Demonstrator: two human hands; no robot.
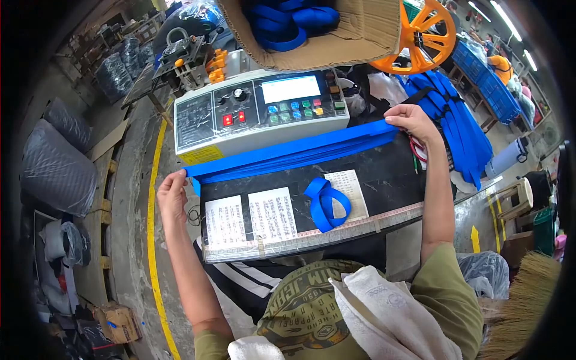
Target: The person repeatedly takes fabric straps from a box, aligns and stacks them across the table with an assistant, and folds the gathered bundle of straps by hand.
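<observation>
A blue webbing strap (pixel 282 147) is stretched nearly straight between my two hands, above the front of a control box. My left hand (pixel 173 195) pinches its left end between thumb and fingertips. My right hand (pixel 415 124) pinches the other end, higher up on the right. Just under the held strap lie more blue straps (pixel 324 159), stacked lengthwise on the black tabletop (pixel 390 186). Nearer to me rests a loose looped piece of blue webbing (pixel 327 205), partly over a sheet of printed paper (pixel 354 189).
Behind the strap stands a control box (pixel 258 111) with screen and buttons. Above it is a cardboard box (pixel 336 45) holding blue webbing, beside an orange reel (pixel 420 36). Blue straps (pixel 462 126) hang at right. A measuring tape (pixel 336 231) runs along the table's front edge.
</observation>
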